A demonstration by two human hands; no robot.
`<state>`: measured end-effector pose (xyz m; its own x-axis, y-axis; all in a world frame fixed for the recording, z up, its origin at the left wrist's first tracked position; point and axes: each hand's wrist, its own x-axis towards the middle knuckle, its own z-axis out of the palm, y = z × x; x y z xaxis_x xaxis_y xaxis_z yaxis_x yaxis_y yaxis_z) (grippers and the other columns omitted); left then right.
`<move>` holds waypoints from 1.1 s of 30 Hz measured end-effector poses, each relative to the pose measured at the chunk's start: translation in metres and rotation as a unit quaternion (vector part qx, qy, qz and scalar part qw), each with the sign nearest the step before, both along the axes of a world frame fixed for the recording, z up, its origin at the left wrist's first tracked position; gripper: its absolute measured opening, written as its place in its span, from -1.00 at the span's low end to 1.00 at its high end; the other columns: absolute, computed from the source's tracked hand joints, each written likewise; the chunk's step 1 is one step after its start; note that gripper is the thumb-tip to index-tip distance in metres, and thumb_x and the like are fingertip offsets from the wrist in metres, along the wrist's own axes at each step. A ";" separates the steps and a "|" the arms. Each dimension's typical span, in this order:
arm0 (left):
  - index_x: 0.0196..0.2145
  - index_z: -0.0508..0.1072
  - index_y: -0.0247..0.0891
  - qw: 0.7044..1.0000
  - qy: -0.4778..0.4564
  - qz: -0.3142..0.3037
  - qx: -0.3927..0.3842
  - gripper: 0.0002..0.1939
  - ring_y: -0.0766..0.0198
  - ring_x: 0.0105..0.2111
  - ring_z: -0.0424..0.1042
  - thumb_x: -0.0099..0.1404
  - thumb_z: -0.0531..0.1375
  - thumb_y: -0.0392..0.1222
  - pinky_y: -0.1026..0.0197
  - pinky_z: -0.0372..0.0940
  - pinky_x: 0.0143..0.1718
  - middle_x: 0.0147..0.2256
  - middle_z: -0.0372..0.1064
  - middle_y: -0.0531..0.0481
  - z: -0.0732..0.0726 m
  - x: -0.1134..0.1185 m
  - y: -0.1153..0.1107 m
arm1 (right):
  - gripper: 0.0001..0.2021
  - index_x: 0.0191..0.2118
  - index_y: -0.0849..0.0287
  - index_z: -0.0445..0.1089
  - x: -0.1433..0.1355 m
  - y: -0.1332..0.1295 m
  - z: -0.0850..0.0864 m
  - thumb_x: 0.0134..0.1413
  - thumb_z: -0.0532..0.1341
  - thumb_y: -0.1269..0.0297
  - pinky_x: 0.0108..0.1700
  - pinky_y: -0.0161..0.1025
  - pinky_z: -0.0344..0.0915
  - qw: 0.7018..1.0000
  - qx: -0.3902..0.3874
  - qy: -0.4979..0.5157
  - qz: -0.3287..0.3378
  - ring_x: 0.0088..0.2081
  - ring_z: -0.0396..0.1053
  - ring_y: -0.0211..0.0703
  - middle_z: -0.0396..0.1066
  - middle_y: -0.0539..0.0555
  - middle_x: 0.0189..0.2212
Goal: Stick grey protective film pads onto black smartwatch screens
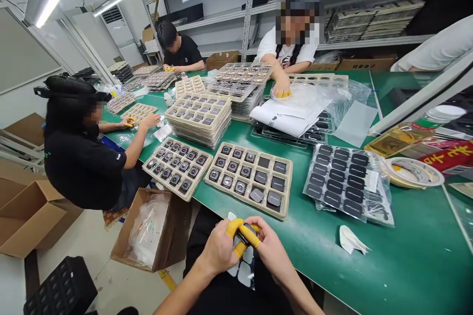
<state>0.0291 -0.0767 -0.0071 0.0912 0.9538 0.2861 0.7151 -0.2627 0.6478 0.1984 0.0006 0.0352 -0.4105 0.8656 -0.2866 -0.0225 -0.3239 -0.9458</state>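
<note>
Between both my hands, above the table's front edge and my lap, is a small black watch case [248, 231]. My left hand [218, 248] grips it with yellow-covered fingertips. My right hand [271, 246] closes on it from the other side, also in yellow finger cots. Fingers hide much of the case. Below them, a sheet with pale rounded-square pieces [244, 273] lies on my lap. Just beyond my hands is a beige tray [290, 177] with watch cases in its left cells and dark, flat-topped pieces toward the right. A second beige tray [203, 173], filled with watch cases, lies to its left.
Stacked trays [210, 134] stand behind. On the right are sheets of black oval stickers [334, 177], a tape roll [414, 172], a bottle [402, 135] and a crumpled white scrap [353, 240]. A cardboard box [168, 236] sits left of my lap. Several people work around the table.
</note>
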 end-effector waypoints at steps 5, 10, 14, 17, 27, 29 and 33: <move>0.12 0.54 -0.32 0.998 -0.022 0.033 0.050 -0.65 0.00 -0.28 0.51 0.43 0.17 -0.23 -0.03 0.54 -0.25 -0.20 0.53 -0.25 -0.001 0.002 0.006 | -0.41 -0.19 0.08 0.52 -0.001 -0.002 0.004 -0.04 0.53 -0.35 -0.33 -0.17 0.39 1.000 0.007 0.002 0.009 -0.35 0.45 -0.04 0.51 0.04 -0.36; -0.06 0.58 -0.24 0.995 -0.060 0.083 0.022 -0.78 0.05 -0.28 0.50 0.52 0.14 -0.17 0.03 0.49 -0.20 -0.27 0.53 -0.18 0.019 0.009 0.017 | -0.44 -0.06 0.05 0.56 0.004 0.001 0.008 0.04 0.51 -0.30 -0.29 -0.10 0.45 0.995 0.091 -0.032 -0.010 -0.31 0.45 0.00 0.51 0.09 -0.28; -0.15 0.53 -0.22 0.979 -0.147 0.093 -0.105 -0.82 0.15 -0.32 0.48 0.53 0.13 -0.17 0.14 0.40 -0.25 -0.27 0.55 -0.11 0.036 0.022 0.025 | -0.68 -0.03 -0.07 0.60 0.010 0.006 -0.004 0.19 0.40 -0.09 -0.21 0.04 0.49 0.963 0.227 -0.131 -0.066 -0.19 0.49 0.14 0.55 0.18 -0.15; -0.24 0.51 -0.23 0.965 -0.158 0.026 -0.208 -0.79 0.23 -0.40 0.40 0.53 0.12 -0.16 0.20 0.30 -0.33 -0.31 0.52 -0.05 0.046 0.028 0.031 | -0.71 -0.06 -0.09 0.61 0.018 0.012 -0.016 0.16 0.36 -0.04 -0.08 0.17 0.52 0.956 0.228 -0.161 -0.090 -0.09 0.56 0.25 0.61 0.22 -0.05; 0.17 0.50 -0.25 0.912 -0.275 -0.091 -0.291 -0.43 0.02 -0.04 0.64 0.36 0.46 0.10 0.07 0.52 0.00 -0.02 0.66 -0.16 0.035 -0.002 0.053 | -0.74 -0.17 -0.02 0.64 0.029 0.024 -0.014 0.02 0.38 0.05 -0.05 0.08 0.59 0.981 0.124 -0.134 -0.062 -0.10 0.62 0.22 0.68 0.18 -0.13; 0.22 0.47 -0.27 0.909 -0.297 -0.089 -0.278 -0.34 -0.05 0.02 0.63 0.31 0.50 0.10 -0.03 0.53 0.10 0.04 0.64 -0.23 0.028 0.000 0.055 | -0.76 -0.15 -0.03 0.64 0.025 0.025 -0.010 0.05 0.38 0.07 -0.12 0.03 0.57 0.979 0.149 -0.128 -0.061 -0.13 0.60 0.18 0.66 0.16 -0.15; 0.17 0.52 -0.29 0.911 -0.315 -0.092 -0.248 -0.40 -0.11 0.09 0.62 0.32 0.49 0.09 -0.16 0.50 0.25 0.09 0.60 -0.30 0.021 0.002 0.057 | -0.78 -0.12 -0.04 0.64 0.020 0.028 -0.007 0.16 0.35 0.08 -0.14 0.00 0.54 0.973 0.185 -0.127 -0.048 -0.17 0.56 0.11 0.64 0.15 -0.15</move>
<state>0.0308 -0.0193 0.0135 0.2284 0.9655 -0.1253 0.1330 0.0966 0.9864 0.2179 0.0282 0.0284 -0.2798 0.9596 -0.0301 0.2143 0.0319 -0.9762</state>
